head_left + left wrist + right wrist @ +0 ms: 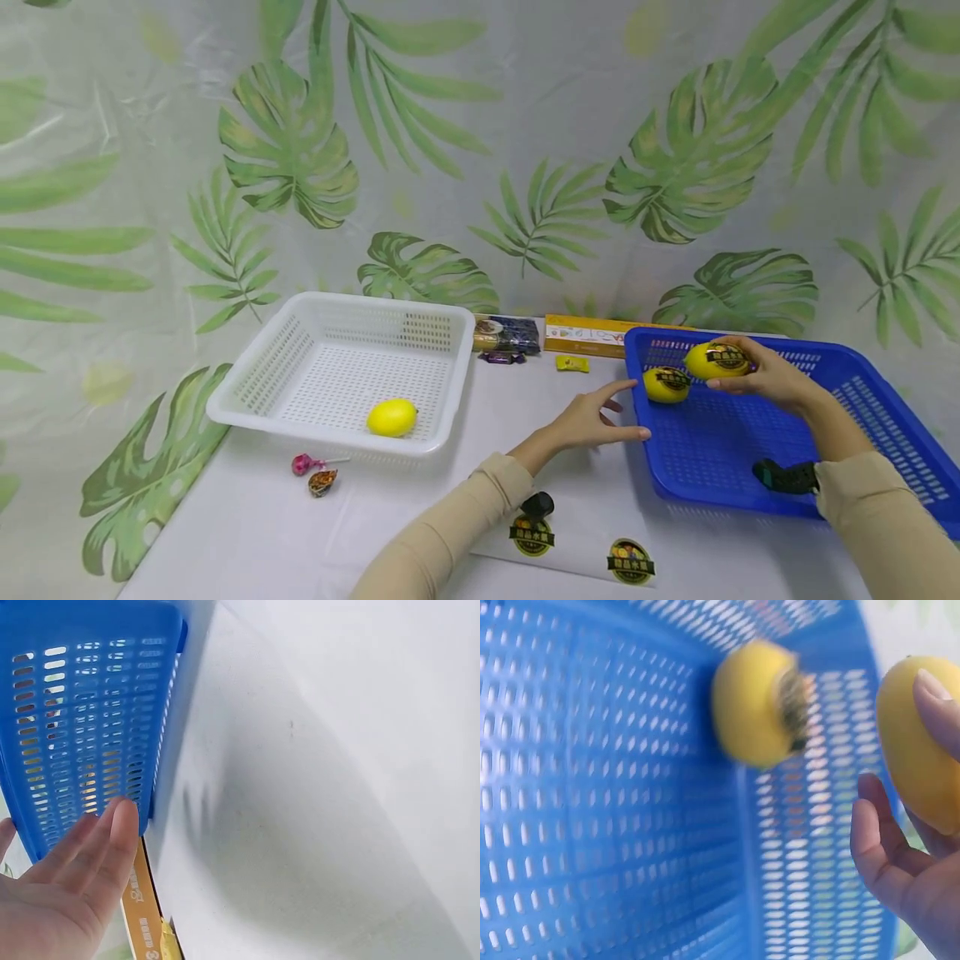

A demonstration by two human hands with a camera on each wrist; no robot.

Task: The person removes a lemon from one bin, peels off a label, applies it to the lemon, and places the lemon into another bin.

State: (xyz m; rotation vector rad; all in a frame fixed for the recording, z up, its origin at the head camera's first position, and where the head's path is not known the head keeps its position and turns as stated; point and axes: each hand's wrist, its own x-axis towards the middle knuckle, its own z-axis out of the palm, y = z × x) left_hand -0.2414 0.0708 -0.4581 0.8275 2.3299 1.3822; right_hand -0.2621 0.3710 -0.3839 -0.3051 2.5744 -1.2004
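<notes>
My right hand (776, 379) grips a yellow lemon (708, 361) with a black-and-gold label, above the blue basket (720, 450). In the right wrist view, thumb and fingers are around this lemon (911, 750). Another labelled lemon (663, 387) lies in the basket's left corner. At the basket's left side is my left hand (585, 421), its thumb and fingers spread at the rim. The left wrist view shows those fingers (112, 855) extended against or close to the perforated wall; contact is unclear. A lemon without a visible label (392, 417) lies in the white basket (337, 433).
A sheet with round labels (585, 542) lies in front. Lollipop (302, 464) and brown-wrapped piece (322, 482) lie before the white basket. Behind are an orange box (585, 335), a dark packet (517, 333), a purple sweet (501, 357) and a yellow sweet (572, 363).
</notes>
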